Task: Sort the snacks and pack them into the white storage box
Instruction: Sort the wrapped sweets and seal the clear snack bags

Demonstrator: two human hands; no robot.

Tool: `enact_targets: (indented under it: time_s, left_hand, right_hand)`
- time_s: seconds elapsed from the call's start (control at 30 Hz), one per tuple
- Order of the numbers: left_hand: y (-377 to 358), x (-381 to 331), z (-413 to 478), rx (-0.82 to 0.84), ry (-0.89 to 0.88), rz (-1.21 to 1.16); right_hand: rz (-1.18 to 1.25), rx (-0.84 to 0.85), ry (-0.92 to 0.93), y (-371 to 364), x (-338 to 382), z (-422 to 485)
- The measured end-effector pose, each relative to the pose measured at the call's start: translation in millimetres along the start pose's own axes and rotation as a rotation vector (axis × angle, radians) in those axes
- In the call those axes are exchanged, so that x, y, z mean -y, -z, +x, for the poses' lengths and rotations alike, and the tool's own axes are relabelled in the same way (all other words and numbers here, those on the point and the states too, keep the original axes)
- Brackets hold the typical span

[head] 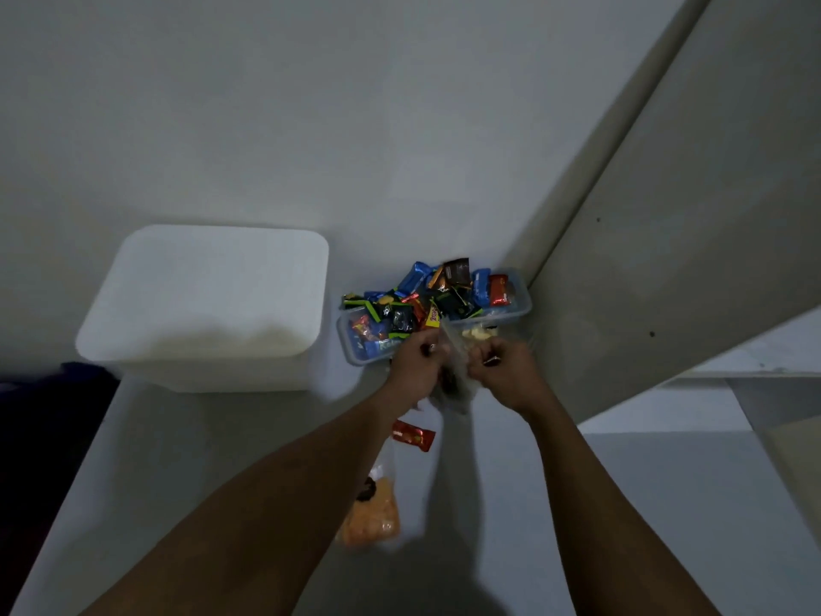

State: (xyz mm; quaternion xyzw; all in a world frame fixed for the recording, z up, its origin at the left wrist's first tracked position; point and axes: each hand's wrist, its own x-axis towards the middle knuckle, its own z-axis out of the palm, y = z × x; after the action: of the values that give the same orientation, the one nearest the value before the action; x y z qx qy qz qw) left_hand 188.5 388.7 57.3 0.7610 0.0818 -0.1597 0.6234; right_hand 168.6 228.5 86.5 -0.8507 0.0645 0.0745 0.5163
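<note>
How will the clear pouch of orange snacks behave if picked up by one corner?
Probably floppy: the clear pouch looks like thin film. Its loose orange pieces would likely shift to the low end. Film may be slippery.

The storage box [209, 300] was plain white, and the counter [666, 504] was pale grey. In the clear tray [524, 304], the snack wrappers [422, 304] were blue, red, orange, yellow, and black with green edges. A lone wrapper [413, 435] was glossy red with orange marks. The clear packet [371, 520] showed orange pieces and a dark patch. The see-through bag [460, 384] looked greyish, its contents dark.
</note>
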Motion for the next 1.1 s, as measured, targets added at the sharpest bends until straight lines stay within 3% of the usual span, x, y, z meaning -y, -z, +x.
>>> enact_targets:
  time_s: [0.13, 0.3, 0.5, 0.73, 1.1]
  left_hand:
    - [14, 1, -6, -0.048, -0.045, -0.018]
    - [27, 5, -17, -0.062, -0.038, 0.008]
    - [40, 10, -31, -0.035, -0.171, 0.143]
    - [58, 11, -37, 0.011, -0.193, 0.208]
    - [54, 7, -40, -0.073, -0.135, 0.241]
  right_hand:
    - [-0.029, 0.13, -0.03, 10, 15, -8]
    - [-0.176, 0.156, -0.01, 3, 22, -20]
    - [-0.327, 0.111, 0.131, -35, 30, -24]
    - [-0.354, 0.105, 0.168, -53, 39, -20]
    - [-0.369, 0.105, 0.177, -46, 32, -21]
